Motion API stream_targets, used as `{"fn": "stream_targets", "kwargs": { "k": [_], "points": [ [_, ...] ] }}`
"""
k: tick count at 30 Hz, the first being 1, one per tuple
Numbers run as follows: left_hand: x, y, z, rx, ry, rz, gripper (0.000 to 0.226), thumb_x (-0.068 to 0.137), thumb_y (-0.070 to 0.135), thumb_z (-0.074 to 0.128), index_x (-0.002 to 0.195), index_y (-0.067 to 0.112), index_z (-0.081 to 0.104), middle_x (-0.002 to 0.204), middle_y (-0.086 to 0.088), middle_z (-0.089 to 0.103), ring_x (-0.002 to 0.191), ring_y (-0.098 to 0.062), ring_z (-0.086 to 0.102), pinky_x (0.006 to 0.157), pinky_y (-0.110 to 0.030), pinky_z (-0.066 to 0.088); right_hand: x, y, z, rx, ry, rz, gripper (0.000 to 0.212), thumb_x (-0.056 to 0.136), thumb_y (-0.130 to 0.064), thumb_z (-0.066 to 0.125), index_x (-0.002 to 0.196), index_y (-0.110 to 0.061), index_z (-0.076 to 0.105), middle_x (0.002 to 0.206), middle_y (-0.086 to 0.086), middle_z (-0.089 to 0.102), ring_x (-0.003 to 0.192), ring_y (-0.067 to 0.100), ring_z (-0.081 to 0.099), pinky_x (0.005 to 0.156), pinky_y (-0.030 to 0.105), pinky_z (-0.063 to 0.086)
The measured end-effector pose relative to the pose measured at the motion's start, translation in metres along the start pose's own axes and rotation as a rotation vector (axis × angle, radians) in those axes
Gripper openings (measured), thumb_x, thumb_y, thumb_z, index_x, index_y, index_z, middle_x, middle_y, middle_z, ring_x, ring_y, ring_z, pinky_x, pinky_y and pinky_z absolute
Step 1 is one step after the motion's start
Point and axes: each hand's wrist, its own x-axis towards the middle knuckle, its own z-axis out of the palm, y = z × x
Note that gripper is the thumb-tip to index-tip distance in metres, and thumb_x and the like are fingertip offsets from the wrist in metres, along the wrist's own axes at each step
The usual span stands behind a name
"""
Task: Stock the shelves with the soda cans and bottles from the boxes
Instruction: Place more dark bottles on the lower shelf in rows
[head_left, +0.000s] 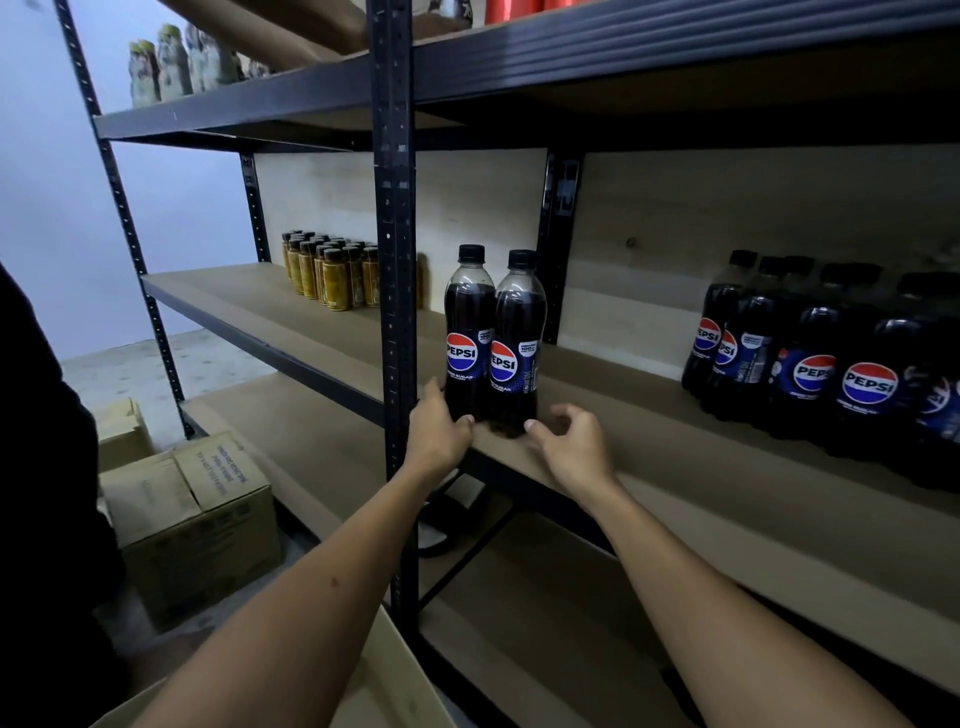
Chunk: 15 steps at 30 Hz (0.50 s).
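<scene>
In the head view we saw two Pepsi bottles (491, 338) standing upright and touching each other at the front edge of the middle shelf (675, 467), just right of the black upright post (396, 260). The left hand (439, 431) rested against the base of the left bottle, its fingers curled loosely round the lower part and the fingertips touching the plastic. The right hand (571, 441) sat just beside the base of the right bottle with its fingers half curled; the thumb tip looked to touch the bottle, but we could not tell whether the hand truly gripped it.

Further right along the same shelf stood a group of Pepsi bottles (831, 364), packed close and dark, cut off by the right edge of the view, so we could not count them. In the left bay, toward the back of the shelf, a cluster of small amber bottles (332, 275) stood partly hidden behind the post. On the top shelf some pale bottles (171, 67) were blurred, and their labels could not be read. Cardboard boxes (197, 514) sat on the floor at the lower left, their print too small to make out. An open box flap (395, 686) showed at the bottom edge, largely covered by our left forearm.
</scene>
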Motion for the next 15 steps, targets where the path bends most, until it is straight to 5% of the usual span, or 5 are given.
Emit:
{"fn": "stream_targets", "kwargs": {
  "k": [5,15],
  "points": [
    [-0.029,0.008,0.006,0.206,0.235,0.097,0.036,0.087,0.012,0.056,0.122,0.017,0.053,0.116,-0.004,0.057,0.106,-0.023,0.056,0.098,-0.046,0.045,-0.018,0.008,-0.030,-0.080,0.030,0.015,0.039,0.090,-0.028,0.068,0.125,-0.011,0.062,0.126,0.006,0.063,0.116,0.022,0.058,0.100,0.038,0.048],
    [-0.053,0.063,0.077,0.286,-0.238,0.344,0.015,0.086,0.012,0.052,0.090,0.013,0.066,0.096,-0.005,0.066,0.091,-0.023,0.063,0.081,-0.038,0.053,-0.036,0.051,-0.134,-0.140,0.204,0.171,0.028,0.089,-0.017,0.067,0.116,-0.012,0.065,0.122,0.008,0.064,0.111,0.023,0.059,0.090,0.024,0.041]
  ]
}}
